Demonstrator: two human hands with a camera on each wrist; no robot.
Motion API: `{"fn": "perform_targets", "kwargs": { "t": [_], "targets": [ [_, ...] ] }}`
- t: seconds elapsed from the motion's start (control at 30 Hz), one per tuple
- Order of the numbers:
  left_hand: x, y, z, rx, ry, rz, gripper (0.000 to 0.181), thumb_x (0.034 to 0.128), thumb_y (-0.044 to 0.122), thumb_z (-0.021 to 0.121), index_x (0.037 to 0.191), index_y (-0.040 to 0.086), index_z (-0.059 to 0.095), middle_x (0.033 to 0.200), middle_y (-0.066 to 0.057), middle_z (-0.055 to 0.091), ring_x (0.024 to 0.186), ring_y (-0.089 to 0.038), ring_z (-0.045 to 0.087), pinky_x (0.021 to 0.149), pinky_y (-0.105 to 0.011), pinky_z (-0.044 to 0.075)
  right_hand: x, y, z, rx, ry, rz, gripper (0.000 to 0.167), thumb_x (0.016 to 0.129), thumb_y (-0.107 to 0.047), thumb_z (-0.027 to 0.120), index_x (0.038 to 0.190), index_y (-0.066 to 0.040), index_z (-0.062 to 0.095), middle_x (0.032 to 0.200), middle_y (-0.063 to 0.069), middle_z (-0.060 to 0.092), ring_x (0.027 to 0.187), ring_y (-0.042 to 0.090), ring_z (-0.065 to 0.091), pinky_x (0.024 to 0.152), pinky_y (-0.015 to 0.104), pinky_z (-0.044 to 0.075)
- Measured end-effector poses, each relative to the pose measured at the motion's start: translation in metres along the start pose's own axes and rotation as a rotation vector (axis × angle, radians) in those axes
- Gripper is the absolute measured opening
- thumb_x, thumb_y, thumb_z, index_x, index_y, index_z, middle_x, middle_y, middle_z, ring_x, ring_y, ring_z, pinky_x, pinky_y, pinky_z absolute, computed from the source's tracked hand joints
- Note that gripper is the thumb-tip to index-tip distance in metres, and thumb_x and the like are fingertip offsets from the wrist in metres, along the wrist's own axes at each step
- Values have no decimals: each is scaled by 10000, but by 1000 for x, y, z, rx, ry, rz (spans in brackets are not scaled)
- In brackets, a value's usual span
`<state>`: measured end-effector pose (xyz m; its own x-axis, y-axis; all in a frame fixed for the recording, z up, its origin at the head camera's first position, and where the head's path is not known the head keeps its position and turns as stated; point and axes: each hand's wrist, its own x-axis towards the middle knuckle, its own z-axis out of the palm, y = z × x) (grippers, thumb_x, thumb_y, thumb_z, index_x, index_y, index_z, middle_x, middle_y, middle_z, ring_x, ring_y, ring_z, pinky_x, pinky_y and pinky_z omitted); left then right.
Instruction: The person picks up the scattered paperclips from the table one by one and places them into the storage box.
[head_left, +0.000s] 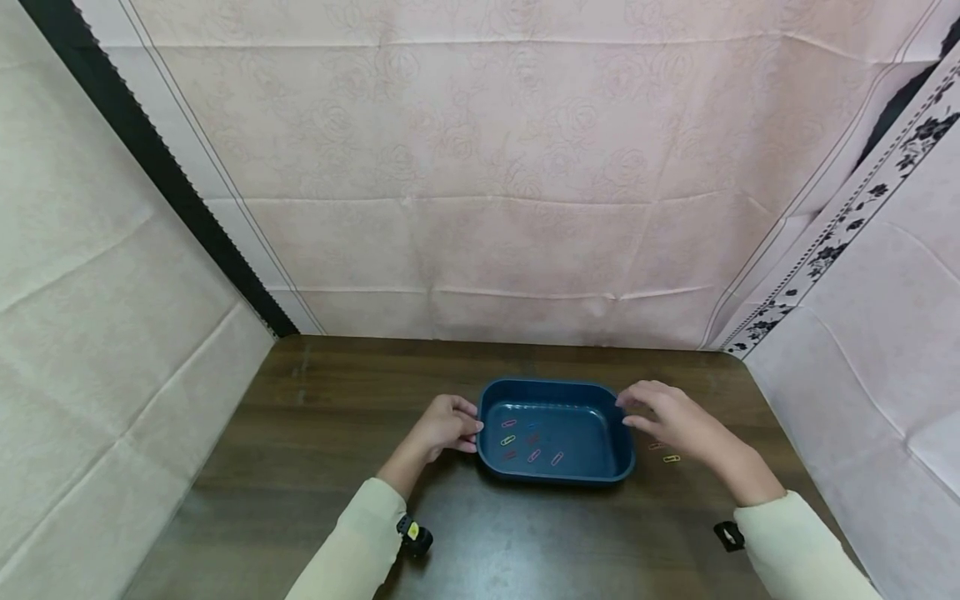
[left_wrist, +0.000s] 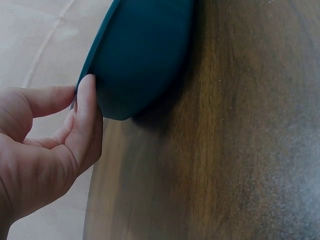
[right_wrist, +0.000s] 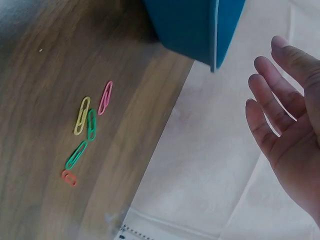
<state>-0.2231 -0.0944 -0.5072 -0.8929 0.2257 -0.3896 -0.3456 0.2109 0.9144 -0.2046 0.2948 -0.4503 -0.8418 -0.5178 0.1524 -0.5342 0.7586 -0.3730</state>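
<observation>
Blue tray (head_left: pixel 557 480): on the table (head_left: pixel 360 517), up toward the far edge, a bit right of mid-width. Reads as seated on its base, so the table probably carries the weight.

Inside: several paper clips, scattered flat, mostly toward the tray's left half; yellow clip (head_left: pixel 508 440) near the left wall. Walls should keep them from sliding off.

Left hand (head_left: pixel 450 427): thumb and fingers pinch the tray's left rim, one side each. Thin lip suits a pinch; likely there to steady or shift the tray.

Right hand (head_left: pixel 663 414): fingers spread, loosely bent, grasping nothing. Head view overlaps it with the right rim; right wrist view shows a gap. Probably placed opposite the left for a two-sided hold.

Loose clips (right_wrist: pixel 82 116): pink, yellow, two green, one orange-red, right of the tray, in from the table's far edge. Partly hidden by the right hand from above.

Pale cloth (head_left: pixel 487 250) hangs beyond the far edge.
</observation>
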Motion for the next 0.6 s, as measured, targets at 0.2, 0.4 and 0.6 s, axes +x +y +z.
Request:
{"fn": "perform_targets", "kwargs": {
  "t": [0.2, 0.4, 0.6],
  "targets": [
    [0, 0, 0, -6, -1, -3, 282, 994, 12, 641, 1247, -93, 571, 960, -207, 662, 699, -203, 678, 663, -336, 660, -12, 10, -5, -4, 45, 31, 229, 920, -97, 770, 1143, -102, 718, 1102, 35, 721, 1034, 271, 687, 855, 470, 615],
    [0, 0, 0, -6, 0, 0, 290, 998, 6, 636, 1259, -101, 566, 969, -215, 669, 703, -203, 685, 667, -337, 661, -24, 19, -4, -11, 100, 85, 229, 909, -94, 781, 1128, -112, 719, 1099, 54, 731, 1007, 267, 683, 832, 466, 615],
    [1, -1, 1, -5, 4, -6, 265, 996, 7, 641, 1236, -84, 574, 969, -213, 666, 711, -208, 685, 671, -343, 662, -38, 34, 0, -42, 164, 148, 251, 893, -77, 793, 1133, -101, 723, 1070, 54, 729, 960, 263, 687, 786, 453, 612]
  ]
}}
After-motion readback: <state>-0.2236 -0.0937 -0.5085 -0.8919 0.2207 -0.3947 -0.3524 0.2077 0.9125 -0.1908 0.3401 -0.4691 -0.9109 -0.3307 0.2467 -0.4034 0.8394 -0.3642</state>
